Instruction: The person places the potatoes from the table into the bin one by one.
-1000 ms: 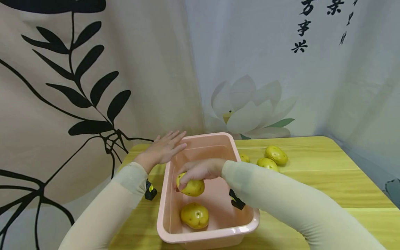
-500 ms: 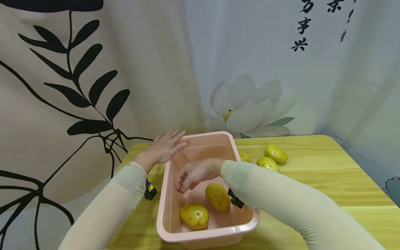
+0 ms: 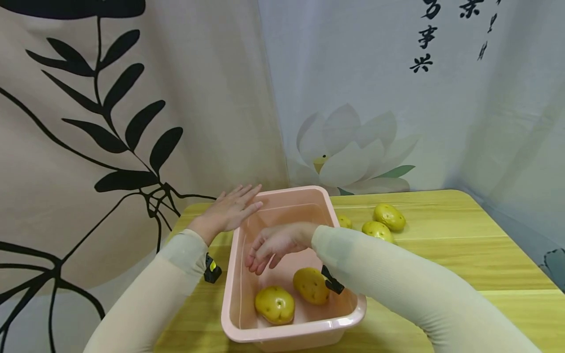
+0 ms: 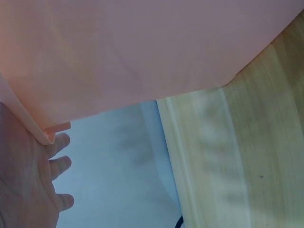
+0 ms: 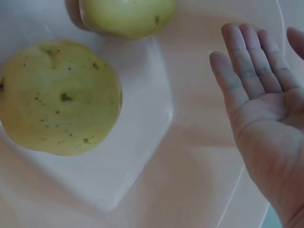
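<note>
A pink plastic basin [image 3: 293,336] stands on the table with two yellow potatoes in its near half. One potato [image 3: 274,305] lies at the left, the other potato [image 3: 311,286] beside it to the right, close to the right wrist's camera. My right hand [image 3: 278,245] hovers inside the basin beyond them, palm down, fingers relaxed and holding nothing; the right wrist view shows its bare palm [image 5: 268,114]. My left hand [image 3: 229,211] rests on the basin's far left rim with straight fingers. In the left wrist view its palm lies against the rim [image 4: 28,116].
Behind the right forearm, several more potatoes lie on the wooden table [image 3: 463,255]: one potato [image 3: 390,217] at the back, another potato [image 3: 377,230] before it, and one potato [image 3: 345,222] partly hidden by the basin. A printed curtain [image 3: 220,98] hangs behind the table.
My right hand has let go of a potato, which dropped into the basin and rolled right, toward the near side. The right fingers have loosened. My left hand has stayed on the rim.
</note>
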`<move>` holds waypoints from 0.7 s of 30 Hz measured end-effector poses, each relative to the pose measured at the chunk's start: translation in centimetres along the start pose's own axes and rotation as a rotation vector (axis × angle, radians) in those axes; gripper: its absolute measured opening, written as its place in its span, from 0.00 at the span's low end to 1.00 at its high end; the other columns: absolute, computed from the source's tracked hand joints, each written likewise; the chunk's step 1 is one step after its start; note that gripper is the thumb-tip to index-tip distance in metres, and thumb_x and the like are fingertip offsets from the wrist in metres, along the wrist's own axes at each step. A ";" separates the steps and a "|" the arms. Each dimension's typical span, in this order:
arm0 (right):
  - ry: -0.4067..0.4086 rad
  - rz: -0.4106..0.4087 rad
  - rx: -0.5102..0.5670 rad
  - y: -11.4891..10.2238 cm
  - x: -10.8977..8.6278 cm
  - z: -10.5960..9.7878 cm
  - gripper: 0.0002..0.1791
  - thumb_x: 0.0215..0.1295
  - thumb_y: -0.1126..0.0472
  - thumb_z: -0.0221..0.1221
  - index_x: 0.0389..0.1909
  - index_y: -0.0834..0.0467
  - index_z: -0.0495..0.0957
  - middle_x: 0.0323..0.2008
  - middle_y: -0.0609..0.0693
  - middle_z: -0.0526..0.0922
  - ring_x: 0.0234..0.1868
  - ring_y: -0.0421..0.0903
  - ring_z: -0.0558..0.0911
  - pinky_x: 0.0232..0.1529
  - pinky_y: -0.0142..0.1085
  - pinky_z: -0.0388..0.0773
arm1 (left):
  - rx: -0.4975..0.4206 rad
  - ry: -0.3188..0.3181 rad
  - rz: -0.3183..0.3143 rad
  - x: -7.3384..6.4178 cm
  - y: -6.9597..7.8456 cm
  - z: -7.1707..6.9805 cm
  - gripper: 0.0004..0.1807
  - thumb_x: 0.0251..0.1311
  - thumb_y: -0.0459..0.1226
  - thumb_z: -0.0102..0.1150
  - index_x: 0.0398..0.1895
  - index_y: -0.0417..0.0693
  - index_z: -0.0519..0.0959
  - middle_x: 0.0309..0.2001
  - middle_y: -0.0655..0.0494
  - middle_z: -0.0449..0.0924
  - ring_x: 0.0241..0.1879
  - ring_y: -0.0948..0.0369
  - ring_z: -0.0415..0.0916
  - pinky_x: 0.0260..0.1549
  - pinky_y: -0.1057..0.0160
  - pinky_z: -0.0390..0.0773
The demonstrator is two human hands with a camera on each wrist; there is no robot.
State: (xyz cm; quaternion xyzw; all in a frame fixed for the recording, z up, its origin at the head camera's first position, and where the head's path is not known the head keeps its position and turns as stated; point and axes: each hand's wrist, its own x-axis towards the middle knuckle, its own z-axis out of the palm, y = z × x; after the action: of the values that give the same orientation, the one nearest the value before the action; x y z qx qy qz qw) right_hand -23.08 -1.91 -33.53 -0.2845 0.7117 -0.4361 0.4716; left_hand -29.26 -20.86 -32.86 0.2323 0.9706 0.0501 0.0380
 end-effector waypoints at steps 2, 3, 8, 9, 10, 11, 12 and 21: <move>0.003 0.001 0.000 0.0 0.0 0.0 0.15 0.65 0.62 0.56 0.50 0.63 0.80 0.49 0.58 0.83 0.49 0.48 0.82 0.58 0.50 0.73 | 0.001 0.000 -0.002 0.0 0.0 0.0 0.40 0.64 0.70 0.18 0.77 0.68 0.41 0.77 0.52 0.42 0.75 0.49 0.34 0.67 0.36 0.35; 0.004 0.000 0.000 0.0 0.0 0.0 0.15 0.65 0.62 0.56 0.50 0.63 0.80 0.49 0.58 0.83 0.49 0.49 0.82 0.58 0.51 0.72 | 0.000 -0.002 -0.001 0.0 0.0 0.0 0.40 0.65 0.69 0.18 0.77 0.67 0.41 0.77 0.52 0.42 0.75 0.49 0.34 0.67 0.36 0.35; 0.014 -0.001 -0.005 -0.1 0.0 -0.1 0.16 0.65 0.61 0.57 0.51 0.62 0.80 0.48 0.56 0.84 0.48 0.48 0.82 0.57 0.50 0.73 | -0.007 0.001 0.003 0.0 0.0 -0.1 0.40 0.65 0.69 0.19 0.77 0.67 0.42 0.77 0.52 0.43 0.75 0.48 0.34 0.67 0.36 0.36; 0.016 -0.001 -0.007 -0.1 0.0 -0.1 0.16 0.65 0.61 0.57 0.51 0.61 0.79 0.47 0.55 0.84 0.48 0.48 0.82 0.57 0.51 0.73 | -0.009 0.002 0.005 0.0 0.0 -0.1 0.40 0.65 0.69 0.19 0.77 0.66 0.42 0.76 0.52 0.43 0.75 0.48 0.35 0.67 0.36 0.36; 0.018 -0.002 -0.005 -0.1 0.0 -0.2 0.16 0.65 0.61 0.57 0.51 0.61 0.79 0.47 0.55 0.84 0.48 0.48 0.82 0.57 0.51 0.73 | -0.011 0.001 0.006 0.0 0.0 -0.2 0.40 0.65 0.69 0.20 0.77 0.66 0.42 0.76 0.52 0.43 0.75 0.48 0.35 0.67 0.36 0.36; 0.019 -0.002 -0.008 -0.1 -0.1 -0.2 0.16 0.65 0.61 0.57 0.51 0.61 0.79 0.47 0.55 0.84 0.48 0.48 0.82 0.57 0.50 0.74 | -0.011 -0.001 0.005 0.0 0.0 -0.2 0.40 0.65 0.69 0.20 0.77 0.67 0.42 0.76 0.52 0.43 0.75 0.49 0.35 0.67 0.36 0.36; 0.019 -0.003 -0.008 -0.2 -0.1 -0.2 0.16 0.64 0.60 0.57 0.51 0.61 0.79 0.47 0.55 0.84 0.48 0.48 0.82 0.56 0.50 0.74 | -0.012 -0.001 0.005 0.0 0.0 -0.2 0.40 0.65 0.69 0.20 0.77 0.67 0.42 0.76 0.52 0.44 0.75 0.49 0.35 0.67 0.36 0.37; 0.029 0.000 -0.023 -0.3 -0.3 -0.2 0.17 0.64 0.59 0.57 0.52 0.60 0.79 0.49 0.56 0.83 0.48 0.49 0.82 0.55 0.52 0.74 | -0.011 0.000 0.021 0.0 -0.3 0.1 0.40 0.65 0.69 0.21 0.77 0.66 0.42 0.76 0.52 0.45 0.75 0.48 0.36 0.67 0.36 0.38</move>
State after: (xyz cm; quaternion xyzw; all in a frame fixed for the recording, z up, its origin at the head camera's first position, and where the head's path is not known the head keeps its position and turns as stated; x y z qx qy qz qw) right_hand -23.20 -1.74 -33.15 -0.2834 0.7237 -0.4318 0.4577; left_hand -29.36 -21.10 -32.96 0.2420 0.9679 0.0556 0.0389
